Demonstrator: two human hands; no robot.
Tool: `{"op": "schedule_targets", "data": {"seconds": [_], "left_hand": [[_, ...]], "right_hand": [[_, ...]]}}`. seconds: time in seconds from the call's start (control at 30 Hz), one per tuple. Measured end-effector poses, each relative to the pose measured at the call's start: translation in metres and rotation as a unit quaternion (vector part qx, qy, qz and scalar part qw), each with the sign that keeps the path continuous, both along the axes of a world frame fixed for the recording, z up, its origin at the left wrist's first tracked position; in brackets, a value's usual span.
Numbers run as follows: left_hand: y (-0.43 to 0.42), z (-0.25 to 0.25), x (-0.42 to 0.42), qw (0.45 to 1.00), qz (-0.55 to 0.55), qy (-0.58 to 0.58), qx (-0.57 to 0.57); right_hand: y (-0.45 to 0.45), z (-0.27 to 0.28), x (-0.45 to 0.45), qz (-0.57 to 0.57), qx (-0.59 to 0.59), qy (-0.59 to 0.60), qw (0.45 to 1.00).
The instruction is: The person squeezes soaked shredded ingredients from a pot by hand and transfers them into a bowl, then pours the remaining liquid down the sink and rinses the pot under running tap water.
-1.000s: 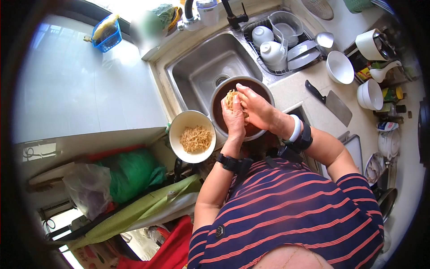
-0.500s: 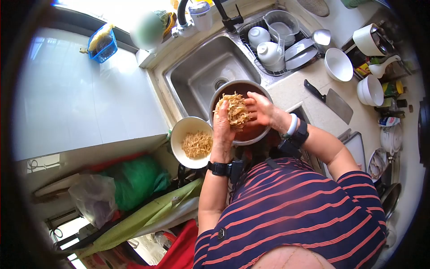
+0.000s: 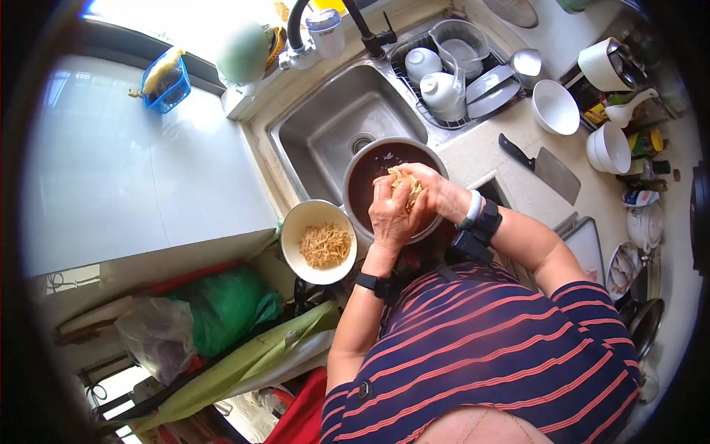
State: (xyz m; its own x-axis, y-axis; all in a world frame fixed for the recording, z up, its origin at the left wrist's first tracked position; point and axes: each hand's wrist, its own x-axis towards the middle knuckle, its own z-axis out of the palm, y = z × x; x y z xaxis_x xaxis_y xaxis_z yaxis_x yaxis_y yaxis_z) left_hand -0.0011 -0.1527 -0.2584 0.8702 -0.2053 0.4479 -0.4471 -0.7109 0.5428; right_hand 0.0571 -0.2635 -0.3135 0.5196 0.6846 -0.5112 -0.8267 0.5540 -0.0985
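Between my two hands is a clump of pale brown shredded strips [image 3: 406, 186], pressed together above a metal pot [image 3: 353, 159] of dark reddish-brown liquid. My left hand [image 3: 394, 214] wraps the clump from the near left side, fingers curled. From the right, my right hand [image 3: 435, 191] closes over it, so much of the clump is hidden. A cream bowl [image 3: 292, 255] to the left of the pot holds a loose heap of the same strips [image 3: 325, 246]. What exactly the strips are I cannot tell.
Behind the pot is a steel sink [image 3: 310, 122] with a black faucet [image 3: 373, 33]. A dish rack [image 3: 436, 117] with bowls stands at its right. A cleaver [image 3: 555, 174] lies on the right counter near a white bowl [image 3: 556, 107]. A blue basket [image 3: 166, 85] sits at upper left.
My left hand has turned over and moved right, and my right hand has come in against it. The clump, spread loosely before, is now squeezed between both hands.
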Motion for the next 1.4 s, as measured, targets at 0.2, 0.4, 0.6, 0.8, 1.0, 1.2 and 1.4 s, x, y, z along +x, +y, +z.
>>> {"op": "schedule_targets", "data": {"seconds": [0.2, 0.4, 0.6, 0.8, 1.0, 1.2, 1.4], "left_hand": [[-0.004, 0.004, 0.008, 0.997, 0.018, -0.068, 0.033], [-0.006, 0.002, 0.014, 0.99, 0.02, -0.13, 0.054], [-0.002, 0.001, 0.015, 0.989, 0.023, -0.13, 0.065], [-0.004, 0.002, 0.017, 0.986, 0.03, -0.154, 0.063], [-0.005, 0.001, 0.01, 0.991, 0.045, -0.102, 0.079], [-0.008, -0.004, 0.01, 0.996, 0.085, -0.013, -0.038], [0.004, 0.003, 0.025, 0.929, 0.096, 0.123, -0.335]], "right_hand": [[0.003, -0.021, 0.004, 0.022, 0.131, -0.016, 0.991], [-0.018, -0.044, -0.012, -0.018, 0.081, -0.221, 0.972], [-0.027, 0.09, -0.042, -0.001, -0.161, -0.356, 0.92], [-0.027, 0.032, -0.021, 0.038, -0.202, -0.498, 0.843], [-0.023, 0.038, -0.02, 0.065, -0.186, -0.522, 0.83], [-0.02, 0.031, -0.005, 0.044, 0.1, -0.143, 0.984], [-0.019, 0.06, 0.004, 0.072, 0.099, -0.036, 0.992]]}}
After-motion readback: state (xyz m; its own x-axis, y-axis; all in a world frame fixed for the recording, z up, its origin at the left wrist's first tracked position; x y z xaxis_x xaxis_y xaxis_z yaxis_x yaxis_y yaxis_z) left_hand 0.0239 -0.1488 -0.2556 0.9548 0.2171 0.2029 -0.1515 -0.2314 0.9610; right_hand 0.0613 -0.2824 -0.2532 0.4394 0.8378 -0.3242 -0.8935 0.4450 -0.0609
